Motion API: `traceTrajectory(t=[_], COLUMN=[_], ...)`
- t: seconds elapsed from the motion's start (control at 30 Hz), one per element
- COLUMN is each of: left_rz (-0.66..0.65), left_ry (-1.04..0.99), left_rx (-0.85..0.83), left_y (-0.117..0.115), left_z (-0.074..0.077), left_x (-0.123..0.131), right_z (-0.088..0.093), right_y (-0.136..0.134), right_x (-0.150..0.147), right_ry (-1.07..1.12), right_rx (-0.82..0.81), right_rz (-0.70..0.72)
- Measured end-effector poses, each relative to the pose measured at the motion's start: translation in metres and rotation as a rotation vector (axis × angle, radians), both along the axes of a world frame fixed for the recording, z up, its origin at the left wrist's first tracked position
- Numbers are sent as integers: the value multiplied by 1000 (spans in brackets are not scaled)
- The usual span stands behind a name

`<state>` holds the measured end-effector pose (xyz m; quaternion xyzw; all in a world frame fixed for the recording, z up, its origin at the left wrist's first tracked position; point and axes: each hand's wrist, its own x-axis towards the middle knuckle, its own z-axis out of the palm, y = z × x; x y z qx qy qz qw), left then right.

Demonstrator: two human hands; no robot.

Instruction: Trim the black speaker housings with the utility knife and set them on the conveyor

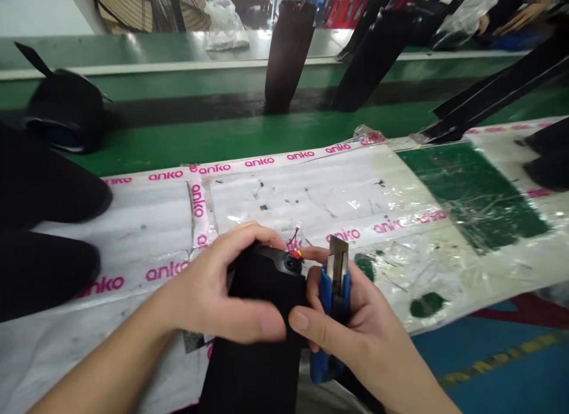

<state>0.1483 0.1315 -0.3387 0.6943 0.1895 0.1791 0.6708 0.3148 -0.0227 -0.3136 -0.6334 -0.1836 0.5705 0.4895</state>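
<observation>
My left hand (217, 289) is closed round the upper end of a long black part (255, 366), its thumb lying across the near face. A round dark socket shows in that end, with thin red and black wires (295, 239) and a small white plug sticking out, plus a bit of yellow. In my right hand (360, 331) is a blue utility knife (326, 289), its wide metal tip pointing up and away from me. The right thumb and a fingertip reach the black part's edge near the wires. The part's lower end runs out of view.
Black forked pieces (53, 224) lie at the left, near a black rounded housing (64, 111). Several long dark parts, including one upright piece (291, 55), lean at the back. Taped white sheeting (288, 188) covers the bench. A person's hand (520, 16) shows at the far right.
</observation>
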Motion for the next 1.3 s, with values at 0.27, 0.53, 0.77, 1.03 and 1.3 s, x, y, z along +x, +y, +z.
traceTrajectory(t=[0.27,0.53,0.77,1.03,1.3], left_rz=[-128,-159,-170,-168,-47], left_ry=[94,64,-5,-48,-155], left_rx=[-293,-304,-273,-296,-221], left_y=[-1,14,32,41,59], left_z=[-9,-4,1,-4,-3], left_x=[-3,-14,-22,-23,-46], right_z=[-4,-20,-21,-18,-21], right_y=[3,1,15,10,7], right_x=[2,6,-20,-3,-16], right_ry=[176,301,184,196,-333], right_rx=[40,83,91,79,247], right_rz=[65,163,163,236,344])
